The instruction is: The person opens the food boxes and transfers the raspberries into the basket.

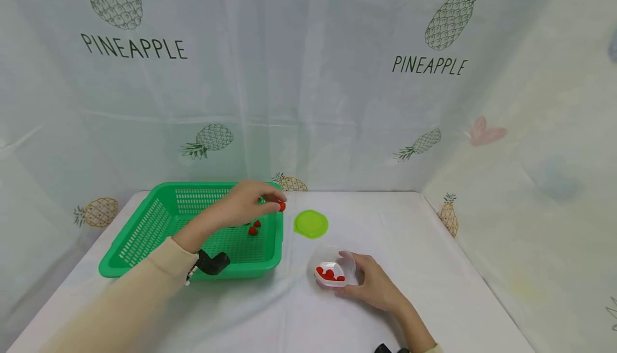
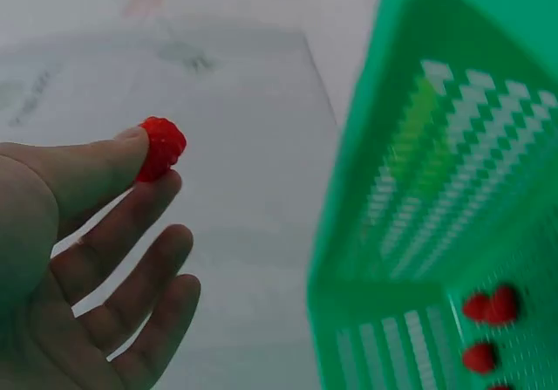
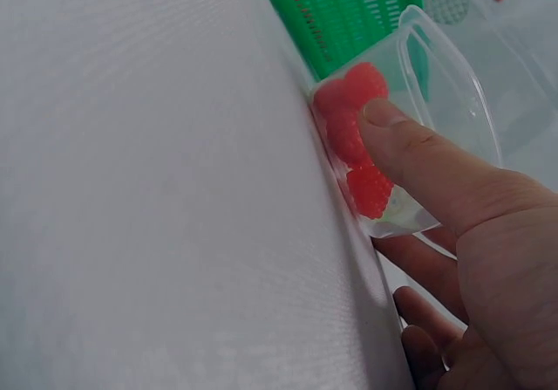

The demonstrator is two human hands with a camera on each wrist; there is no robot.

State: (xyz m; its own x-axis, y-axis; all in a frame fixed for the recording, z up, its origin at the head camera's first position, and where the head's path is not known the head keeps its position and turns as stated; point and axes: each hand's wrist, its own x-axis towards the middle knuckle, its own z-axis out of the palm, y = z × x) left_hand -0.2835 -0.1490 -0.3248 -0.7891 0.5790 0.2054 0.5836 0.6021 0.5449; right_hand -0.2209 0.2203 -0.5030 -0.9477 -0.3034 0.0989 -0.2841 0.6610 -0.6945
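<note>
Between thumb and index fingertip, my left hand [image 1: 246, 203] pinches a red raspberry [image 2: 161, 148] above the right side of a green plastic basket [image 1: 278, 240]. The left wrist view has the other fingers spread, touching nothing. Several raspberries [image 1: 253, 230] lie on the basket's floor, partly hidden by the left arm in the head view. On the table, my right hand [image 1: 373, 283] grips a small clear plastic container [image 3: 453, 76] from its right side, thumb on the near wall. Several raspberries [image 3: 369, 189] sit in the bottom of this container.
A lime-green round lid [image 1: 310, 224] lies on the white-covered table [image 1: 385, 224], right of the basket and behind the container. A pineapple-print curtain [image 1: 308, 74] hangs along the table's back edge, and more cloth hangs at the right.
</note>
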